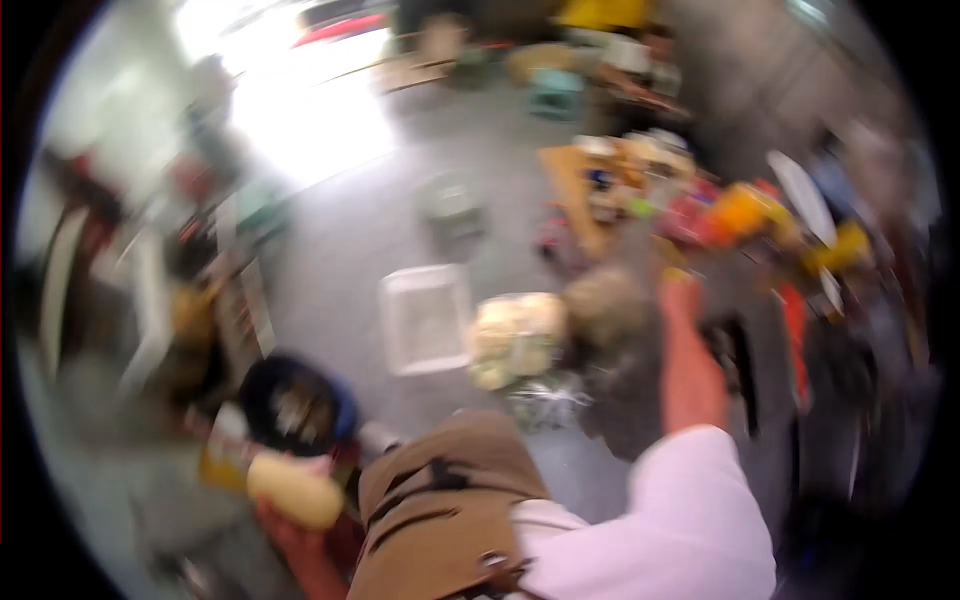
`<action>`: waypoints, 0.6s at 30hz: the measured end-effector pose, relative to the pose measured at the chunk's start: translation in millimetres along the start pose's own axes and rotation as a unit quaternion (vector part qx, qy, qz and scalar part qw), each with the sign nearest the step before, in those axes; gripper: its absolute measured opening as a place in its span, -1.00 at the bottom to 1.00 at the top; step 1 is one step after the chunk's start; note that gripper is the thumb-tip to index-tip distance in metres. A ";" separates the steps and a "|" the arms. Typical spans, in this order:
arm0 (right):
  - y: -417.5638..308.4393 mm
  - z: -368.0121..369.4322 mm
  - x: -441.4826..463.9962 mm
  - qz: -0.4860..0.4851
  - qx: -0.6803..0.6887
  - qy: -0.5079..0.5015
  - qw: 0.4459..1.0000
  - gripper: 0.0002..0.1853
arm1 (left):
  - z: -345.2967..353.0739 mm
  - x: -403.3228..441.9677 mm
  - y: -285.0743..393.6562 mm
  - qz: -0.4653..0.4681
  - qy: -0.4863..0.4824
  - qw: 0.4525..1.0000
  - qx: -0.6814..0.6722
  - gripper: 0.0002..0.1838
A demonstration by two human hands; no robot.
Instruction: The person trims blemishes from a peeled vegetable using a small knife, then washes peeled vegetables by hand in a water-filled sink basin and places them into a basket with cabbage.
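Floor (330, 220): we see smooth grey ground carrying most of what lies about, with strong light washing out its far left part.
White sleeve (690, 500): we find it around the upper right arm, which reaches forward.
Brown apron (450, 500): it covers our lap near the floor's near edge; its dark marks are too blurred for us to read.
Coloured clutter (740, 215): we make out orange, red, yellow and blue shapes along the floor's right side, any lettering on them smeared past reading.
Dark blue tub (345, 405): it stands toward the floor's near left corner, and we see pale scraps (300, 410) inside.
White tray (428, 325): it lies flat around mid-floor, its bed showing us plain white.
Pale bundle (515, 335): we see light, rounded pieces just beside the tray's right edge, apparently in clear plastic.
Pale oblong piece (295, 492): we have it at the tub's near edge, tilted, in the left hand.
Left hand (290, 532): our fingers are clamped around that piece from below.
Right hand (678, 284): it is near the clutter; blur hides its fingers, so we cannot tell its grip.
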State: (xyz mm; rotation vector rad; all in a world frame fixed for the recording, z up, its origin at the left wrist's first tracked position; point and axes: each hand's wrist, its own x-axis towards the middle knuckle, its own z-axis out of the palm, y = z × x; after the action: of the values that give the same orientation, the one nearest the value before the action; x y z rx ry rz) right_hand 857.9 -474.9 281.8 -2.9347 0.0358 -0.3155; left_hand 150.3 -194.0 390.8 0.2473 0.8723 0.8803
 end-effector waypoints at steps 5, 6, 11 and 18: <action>47.3 54.3 58.4 -0.120 0.047 -0.107 0.986 -0.50 | 84.6 -36.1 -17.9 0.182 -0.070 0.971 0.139 -0.47; 53.8 71.0 67.2 -0.084 0.032 -0.107 0.990 -0.58 | 89.5 -34.7 -16.6 0.189 -0.092 0.965 0.155 -0.47; 72.0 64.9 80.9 -0.107 0.023 -0.088 0.990 -0.61 | 115.6 -28.6 -25.3 0.155 -0.161 0.965 0.140 -0.52; 119.6 69.5 112.5 0.099 0.361 -0.108 0.921 -0.69 | 127.2 -25.8 -42.8 0.187 -0.084 0.966 0.156 -0.52</action>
State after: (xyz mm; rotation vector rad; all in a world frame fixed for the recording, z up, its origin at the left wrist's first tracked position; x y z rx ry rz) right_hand 982.2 -584.5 215.8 -2.1889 0.1489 0.0336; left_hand 262.0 -221.8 464.6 0.7701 0.8152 1.0504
